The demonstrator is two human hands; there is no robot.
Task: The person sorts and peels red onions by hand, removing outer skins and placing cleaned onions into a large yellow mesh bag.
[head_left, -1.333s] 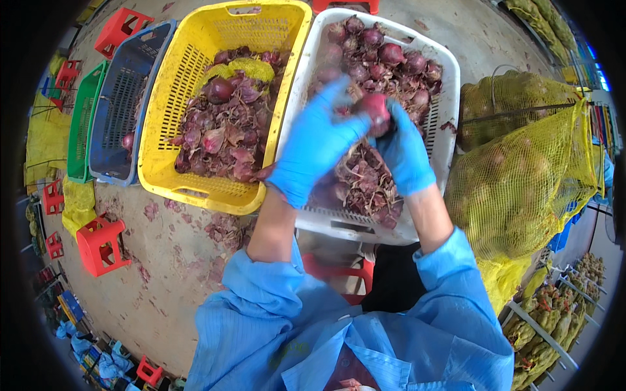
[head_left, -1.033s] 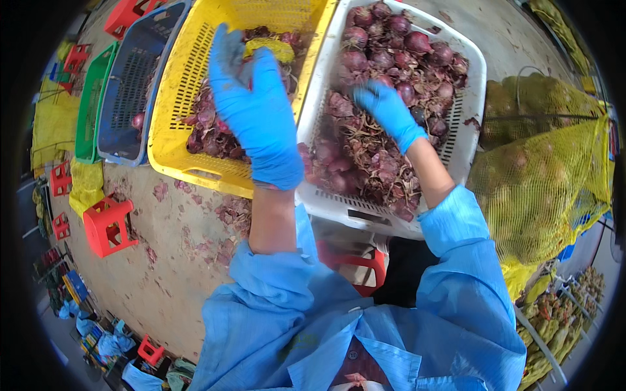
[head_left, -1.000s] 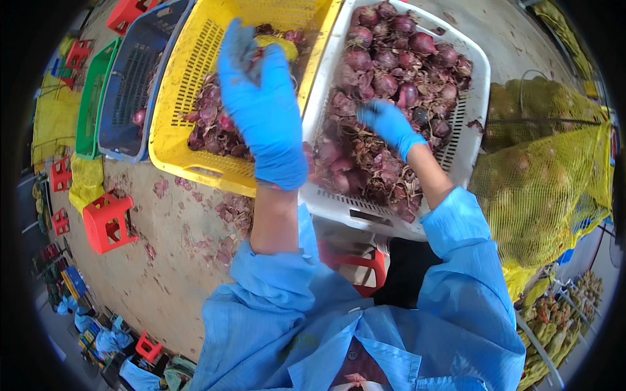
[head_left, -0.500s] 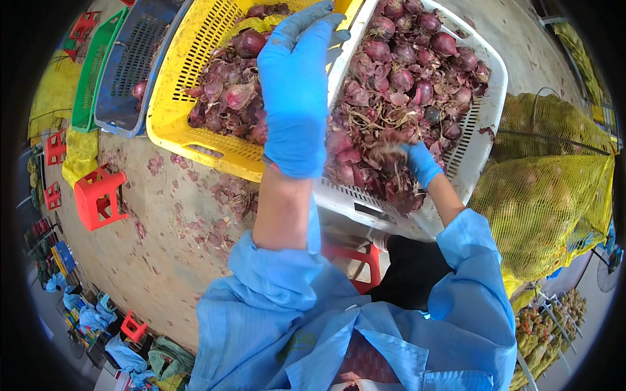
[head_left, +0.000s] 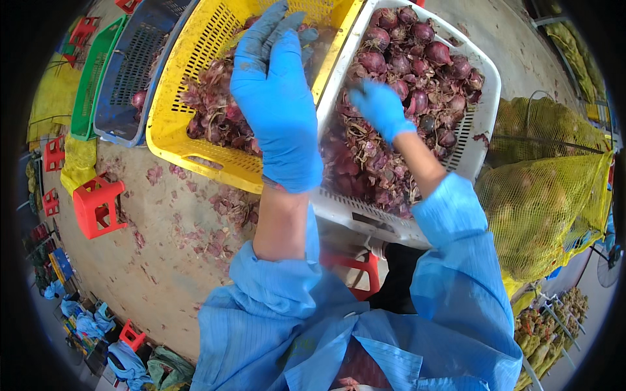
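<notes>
My left hand (head_left: 277, 107), in a dirty-tipped blue glove, is raised over the yellow basket (head_left: 166, 117). Its fingers are stretched out and apart, and I see nothing in them. Beneath it lie red onions and a heap of loose skins (head_left: 212, 98). My right hand (head_left: 381, 111), gloved in blue too, is over the left part of the white basket (head_left: 492, 85), close to the onions (head_left: 420, 101) and dry skins in there. Motion smears its fingertips, so whether they grip anything is unclear.
A blue basket (head_left: 127, 107) and a green basket (head_left: 91, 85) stand left of the yellow one. A red stool (head_left: 98, 205) is on the floor among scattered skins (head_left: 218, 241). Full yellow mesh sacks (head_left: 538, 202) stand at the right. Another red stool (head_left: 358, 270) is close to my legs.
My right hand has moved up and left across the white basket, out of the skins near its right side. The left hand has shifted slightly left, its fingers spread wider.
</notes>
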